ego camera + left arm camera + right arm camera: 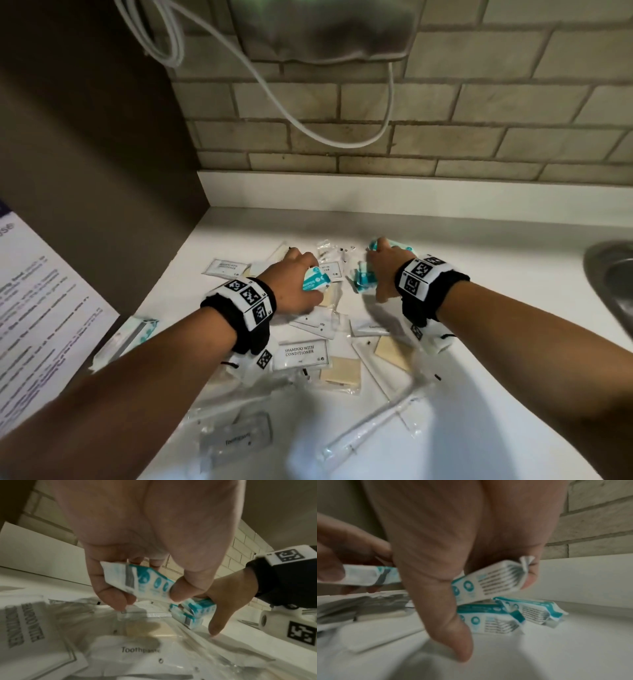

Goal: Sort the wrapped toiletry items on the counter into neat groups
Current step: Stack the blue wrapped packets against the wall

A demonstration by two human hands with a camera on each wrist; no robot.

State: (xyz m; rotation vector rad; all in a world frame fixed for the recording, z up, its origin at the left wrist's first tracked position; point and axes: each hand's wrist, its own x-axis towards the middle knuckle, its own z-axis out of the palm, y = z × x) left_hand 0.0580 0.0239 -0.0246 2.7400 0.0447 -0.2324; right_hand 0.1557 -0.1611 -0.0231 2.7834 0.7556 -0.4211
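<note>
Wrapped toiletries lie scattered on the white counter (496,284). My left hand (308,270) pinches a white-and-teal packet (315,279) between thumb and fingers just above the pile; the left wrist view shows this packet (145,582) lifted off the sachets. To its right, my right hand (380,253) holds another teal packet (491,581), with the fingers (530,580) curled round its end. Two more teal packets (488,619) (537,609) lie together on the counter right under that hand. The two hands are close, with a small gap between them.
Shampoo-with-conditioner sachets (301,353), a toothpaste sachet (137,650), beige soap bars (342,371) and a wrapped toothbrush (370,425) lie near me. A metal sink rim (609,274) is at the right. A tiled wall with a hanging white cable (308,130) stands behind.
</note>
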